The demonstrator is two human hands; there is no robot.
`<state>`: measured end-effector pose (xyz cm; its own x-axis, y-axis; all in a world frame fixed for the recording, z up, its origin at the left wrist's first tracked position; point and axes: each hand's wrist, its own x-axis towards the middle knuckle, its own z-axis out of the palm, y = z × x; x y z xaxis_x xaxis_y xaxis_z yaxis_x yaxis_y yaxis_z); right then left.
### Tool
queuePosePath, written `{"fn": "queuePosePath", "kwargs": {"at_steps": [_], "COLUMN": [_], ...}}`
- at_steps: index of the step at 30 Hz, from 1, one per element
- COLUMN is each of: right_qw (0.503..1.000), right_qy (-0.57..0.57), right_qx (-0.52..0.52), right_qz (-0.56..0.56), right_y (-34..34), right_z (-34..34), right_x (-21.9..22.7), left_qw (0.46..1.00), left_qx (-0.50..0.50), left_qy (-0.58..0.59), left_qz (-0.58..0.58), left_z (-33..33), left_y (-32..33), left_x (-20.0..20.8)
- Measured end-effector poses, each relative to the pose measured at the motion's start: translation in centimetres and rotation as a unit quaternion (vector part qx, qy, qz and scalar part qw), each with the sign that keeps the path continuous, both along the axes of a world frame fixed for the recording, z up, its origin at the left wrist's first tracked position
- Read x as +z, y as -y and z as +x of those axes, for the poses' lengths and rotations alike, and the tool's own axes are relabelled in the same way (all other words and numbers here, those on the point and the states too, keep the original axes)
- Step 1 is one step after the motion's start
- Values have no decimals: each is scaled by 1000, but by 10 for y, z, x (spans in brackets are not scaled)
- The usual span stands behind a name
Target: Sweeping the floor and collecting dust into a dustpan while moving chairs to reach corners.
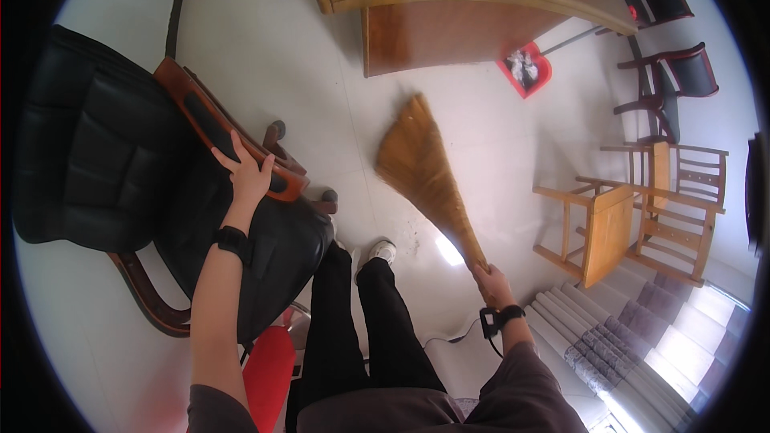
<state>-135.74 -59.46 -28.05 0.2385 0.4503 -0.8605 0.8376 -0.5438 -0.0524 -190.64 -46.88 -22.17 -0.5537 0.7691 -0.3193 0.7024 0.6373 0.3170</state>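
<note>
My right hand (492, 282) is closed around the handle end of a straw broom (423, 162). The broom's wide fan of bristles points away from me, over the pale floor. My left hand (250, 174) rests on the wooden armrest (215, 130) of a black leather office chair (104, 144), its fingers spread over the padded top. A little dark dirt (413, 242) lies on the floor between my shoe and the broom. Farther off, by the desk, sits a red dustpan (525, 70) with crumpled whitish and grey waste in it.
A brown wooden desk (457, 32) stands ahead. Wooden chairs (607, 232) are at the right, with dark padded chairs (674, 80) beyond. Grey curtains (593, 345) hang at the lower right. Something red (269, 373) is beside my left leg, under my forearm.
</note>
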Motion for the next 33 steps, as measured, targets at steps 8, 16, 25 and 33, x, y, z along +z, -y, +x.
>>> {"fn": "queuePosePath", "kwargs": {"at_steps": [8,16,25,33], "right_qw": [992,990,955,912], "right_qy": [120,71,-100,-212], "right_qx": [-27,-99,-263,-326], "right_qz": [-11,69,94,129], "right_y": [81,109,97,19], "right_z": [60,66,50,7], "right_x": [41,58,35,-35], "left_qw": [997,991,986,978], "left_qx": [56,120,159,201], "left_qy": [-37,-4,46,-53], "left_qz": [-49,-51,12,-30], "left_z": [-5,-37,-69,-111], "left_y": [-26,-63,-55,-75], "left_x": [-6,-30,-43,-48]}}
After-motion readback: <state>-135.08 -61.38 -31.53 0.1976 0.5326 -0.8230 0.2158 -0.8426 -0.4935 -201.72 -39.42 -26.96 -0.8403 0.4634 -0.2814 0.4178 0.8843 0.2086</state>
